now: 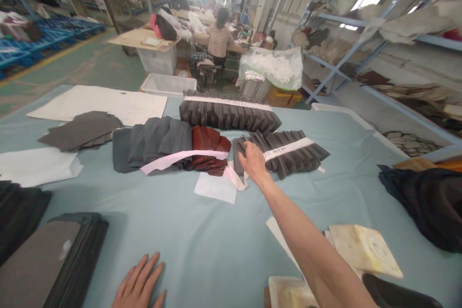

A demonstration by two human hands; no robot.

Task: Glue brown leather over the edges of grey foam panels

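My right hand reaches forward to the left end of a fanned bundle of dark grey fabric pieces. Its fingers are curled and pinch the end pieces; the fingertips show only partly. A white paper strip with handwriting lies across this bundle. My left hand rests on the blue-green table cover near the front edge, fingers spread, holding nothing. Left of my right hand, dark red pieces lie against grey pieces, with a pinkish strip over them.
Another strapped dark bundle lies behind. Stacked dark panels stand at the front left, near white sheets. Dark cloth and a yellowed block lie to the right. A seated person is beyond the table.
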